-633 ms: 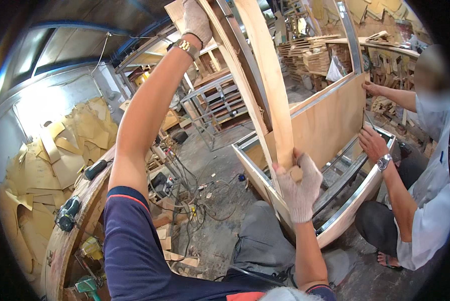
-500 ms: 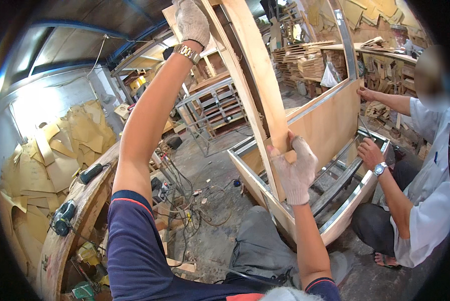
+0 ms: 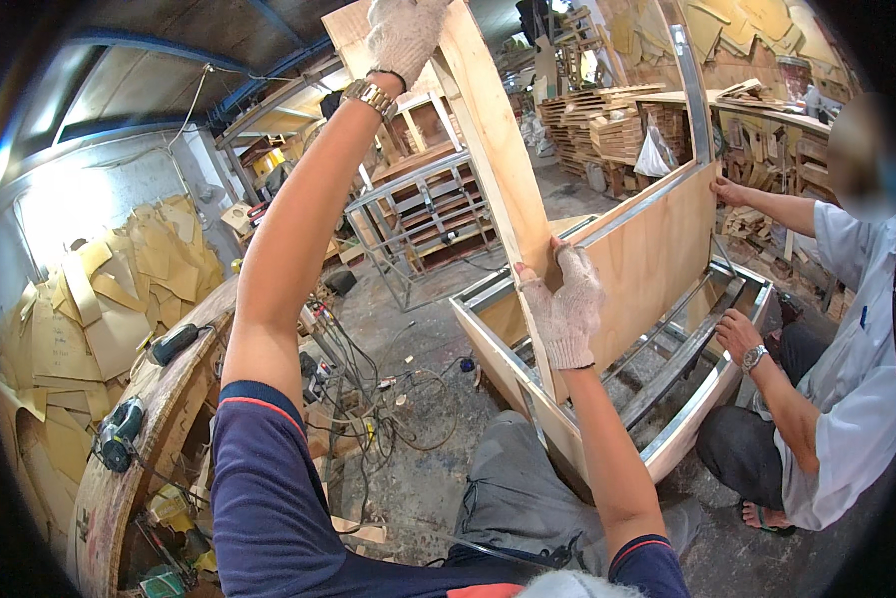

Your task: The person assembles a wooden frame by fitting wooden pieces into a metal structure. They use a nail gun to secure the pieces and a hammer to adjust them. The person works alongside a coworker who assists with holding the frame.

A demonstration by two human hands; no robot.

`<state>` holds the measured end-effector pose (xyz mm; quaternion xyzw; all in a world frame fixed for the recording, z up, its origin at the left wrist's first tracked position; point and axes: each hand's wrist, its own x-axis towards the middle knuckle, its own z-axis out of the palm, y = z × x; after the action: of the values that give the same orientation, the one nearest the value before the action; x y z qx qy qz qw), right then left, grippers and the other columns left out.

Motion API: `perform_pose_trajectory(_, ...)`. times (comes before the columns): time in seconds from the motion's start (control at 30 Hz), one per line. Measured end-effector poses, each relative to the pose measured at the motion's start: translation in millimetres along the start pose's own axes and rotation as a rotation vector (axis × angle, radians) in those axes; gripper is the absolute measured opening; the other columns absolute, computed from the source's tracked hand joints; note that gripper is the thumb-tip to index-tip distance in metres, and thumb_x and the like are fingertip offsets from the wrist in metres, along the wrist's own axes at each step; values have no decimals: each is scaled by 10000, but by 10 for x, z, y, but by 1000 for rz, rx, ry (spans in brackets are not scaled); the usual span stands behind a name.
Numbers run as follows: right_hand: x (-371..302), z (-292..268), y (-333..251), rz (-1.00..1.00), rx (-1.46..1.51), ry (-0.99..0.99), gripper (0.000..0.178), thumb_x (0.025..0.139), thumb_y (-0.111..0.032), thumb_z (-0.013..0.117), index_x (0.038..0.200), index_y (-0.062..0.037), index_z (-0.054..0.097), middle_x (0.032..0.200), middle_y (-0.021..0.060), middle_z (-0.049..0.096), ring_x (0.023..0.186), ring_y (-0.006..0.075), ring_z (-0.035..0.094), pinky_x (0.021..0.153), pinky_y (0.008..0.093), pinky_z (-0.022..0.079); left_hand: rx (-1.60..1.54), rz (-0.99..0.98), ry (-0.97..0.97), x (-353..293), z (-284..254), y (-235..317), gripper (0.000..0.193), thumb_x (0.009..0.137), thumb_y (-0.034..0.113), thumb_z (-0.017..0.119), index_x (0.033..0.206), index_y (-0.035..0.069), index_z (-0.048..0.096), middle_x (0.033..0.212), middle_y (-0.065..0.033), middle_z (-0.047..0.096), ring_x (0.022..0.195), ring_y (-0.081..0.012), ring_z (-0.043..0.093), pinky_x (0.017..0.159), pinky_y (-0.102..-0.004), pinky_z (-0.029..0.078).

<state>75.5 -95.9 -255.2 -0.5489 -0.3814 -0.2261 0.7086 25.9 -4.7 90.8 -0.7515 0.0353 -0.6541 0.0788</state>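
Observation:
A long plywood board (image 3: pixel 498 135) stands tilted in front of me, its lower end reaching down into a low frame (image 3: pixel 503 364) with metal bars and wooden sides. My left hand (image 3: pixel 405 40), in a knitted work glove, grips the board near its top, where a wider plywood piece (image 3: pixel 343 35) joins it; the fingertips are partly out of sight. Lower down, my gloved right hand (image 3: pixel 567 309) holds the board's edges between thumb and fingers. Just beyond stands an upright plywood panel (image 3: pixel 652 254) edged with metal strip.
On the right crouches a co-worker (image 3: pixel 847 329), one hand on the panel's edge, the other near the low frame's rim. Power tools (image 3: pixel 121 434) lie on a curved wooden bench (image 3: pixel 149 399) at left. Cables (image 3: pixel 398 409) trail over the floor. A metal rack (image 3: pixel 423 214) and stacked wood (image 3: pixel 602 130) stand behind.
The board has turned, hiding the dark gap along its side and showing more of its wide face and top piece. My right hand has moved up and left; my left hand shifted slightly right.

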Motion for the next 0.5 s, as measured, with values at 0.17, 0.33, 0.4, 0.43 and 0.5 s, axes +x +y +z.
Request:
perform_pose_trajectory(0.17, -1, 3, -25, 14, -2, 11, 503, 713, -218, 880, 1145, -9, 728, 1027, 135, 722, 934, 322, 685, 860, 405, 522, 88, 130, 9, 67, 32, -62, 542, 877, 126, 627, 1405, 111, 503, 1052, -147, 546, 998, -292, 525, 922, -447, 442)
perform_pose_trajectory(0.33, 22, -14, -55, -1, -4, 7, 506, 722, -236, 869, 1147, 0, 728, 1001, 133, 721, 923, 310, 687, 858, 406, 512, 125, 41, 34, 66, 74, -49, 509, 873, 133, 622, 1372, 158, 529, 1022, -144, 541, 977, -299, 532, 899, -446, 447)
perform_pose_trajectory(0.4, 27, -4, -57, 10, -20, 22, 510, 727, -249, 865, 1146, 6, 727, 990, 133, 719, 924, 308, 688, 864, 406, 507, 120, 34, 21, 66, 61, -28, 497, 877, 154, 623, 1365, 177, 533, 1033, -154, 557, 987, -304, 553, 894, -448, 459)
perform_pose_trajectory(0.43, 30, 0, -53, 11, -27, 9, 513, 728, -252, 866, 1148, 8, 727, 992, 134, 720, 926, 308, 688, 863, 406, 507, 121, 41, 12, 73, 46, -16, 495, 879, 163, 623, 1365, 176, 532, 1040, -156, 561, 989, -304, 560, 891, -450, 463)
perform_pose_trajectory(0.5, 33, 12, -35, 11, -44, -23, 520, 729, -259, 866, 1151, 12, 726, 997, 138, 720, 929, 309, 689, 862, 406, 506, 140, 16, -3, 79, 15, 12, 489, 882, 180, 623, 1363, 175, 533, 1049, -157, 573, 983, -305, 577, 886, -453, 471)
